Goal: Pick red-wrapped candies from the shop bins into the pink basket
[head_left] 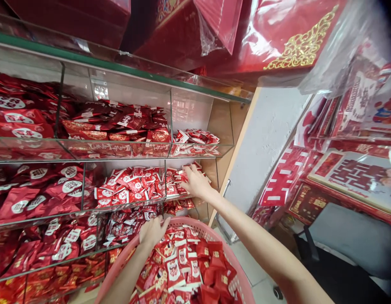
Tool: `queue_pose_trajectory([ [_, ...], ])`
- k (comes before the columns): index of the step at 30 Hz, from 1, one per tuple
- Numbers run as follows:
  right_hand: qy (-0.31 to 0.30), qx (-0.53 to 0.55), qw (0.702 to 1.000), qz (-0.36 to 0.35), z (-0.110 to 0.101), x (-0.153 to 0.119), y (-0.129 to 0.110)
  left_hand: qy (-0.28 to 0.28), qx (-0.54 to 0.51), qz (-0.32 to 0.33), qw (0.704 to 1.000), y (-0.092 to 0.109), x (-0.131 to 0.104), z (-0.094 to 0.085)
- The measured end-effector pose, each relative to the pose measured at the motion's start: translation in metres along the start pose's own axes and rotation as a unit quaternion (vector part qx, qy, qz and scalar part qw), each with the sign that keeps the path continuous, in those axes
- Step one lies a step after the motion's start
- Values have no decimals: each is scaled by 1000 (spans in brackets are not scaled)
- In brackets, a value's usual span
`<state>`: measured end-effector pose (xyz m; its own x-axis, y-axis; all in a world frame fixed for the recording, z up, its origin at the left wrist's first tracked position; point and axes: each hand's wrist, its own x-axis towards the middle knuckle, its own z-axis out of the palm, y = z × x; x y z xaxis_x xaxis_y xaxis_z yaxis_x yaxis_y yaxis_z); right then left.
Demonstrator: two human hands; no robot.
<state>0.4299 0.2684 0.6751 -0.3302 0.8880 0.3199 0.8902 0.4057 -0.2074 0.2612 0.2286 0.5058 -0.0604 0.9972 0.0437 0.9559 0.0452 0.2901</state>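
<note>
A pink perforated basket (244,280) full of small red packets (183,261) stands low in front of me. My left hand (153,230) is at the basket's far left rim, thumb stretched out to the right; whether it grips the rim is unclear. My right hand (195,180) reaches into the right-hand compartment of the middle shelf, over small red-and-white packets (173,177). Its fingers are bent down at the packets, and what they hold, if anything, is too small to make out.
Glass shelves (119,158) with dividers hold many red packets. Large red boxes (278,42) sit on the top shelf. At the right are wrapped red decorations (357,177), a black chair (335,261) and a white wall (262,139).
</note>
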Motion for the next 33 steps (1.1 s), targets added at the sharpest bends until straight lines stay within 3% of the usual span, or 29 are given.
queue_pose_trajectory([
  [2,-8,12,999,-51,-2,-30,-2,-9,-1,-3,1000,1,0,0],
  [7,-153,114,971,-144,21,-114,-7,-15,-2,-7,1000,1,0,1],
  [11,-228,102,958,-142,61,-164,-9,-7,-7,-7,1000,1,-2,0],
  [14,-251,56,958,-129,102,-182,-13,-1,-10,-5,1000,1,-3,-2],
  [16,-233,21,965,-114,125,-186,-16,3,-11,-1,1000,-1,-2,-1],
  [18,-217,-10,971,-100,135,-186,-18,6,-11,2,1000,-2,0,2],
  [20,-221,-19,970,-103,126,-180,-16,9,-10,5,1000,-4,1,4],
  [22,-220,2,969,-116,101,-171,-13,12,-12,10,1000,-5,3,7],
  [25,-145,45,984,-94,57,-151,-7,14,-15,12,1000,-6,4,9],
  [27,-111,61,989,-79,40,-138,-4,12,-16,10,1000,-6,4,9],
  [29,-101,81,989,-73,39,-127,-2,11,-15,11,1000,-6,4,9],
  [33,-83,135,986,-50,65,-115,10,9,-8,11,1000,-5,3,7],
])
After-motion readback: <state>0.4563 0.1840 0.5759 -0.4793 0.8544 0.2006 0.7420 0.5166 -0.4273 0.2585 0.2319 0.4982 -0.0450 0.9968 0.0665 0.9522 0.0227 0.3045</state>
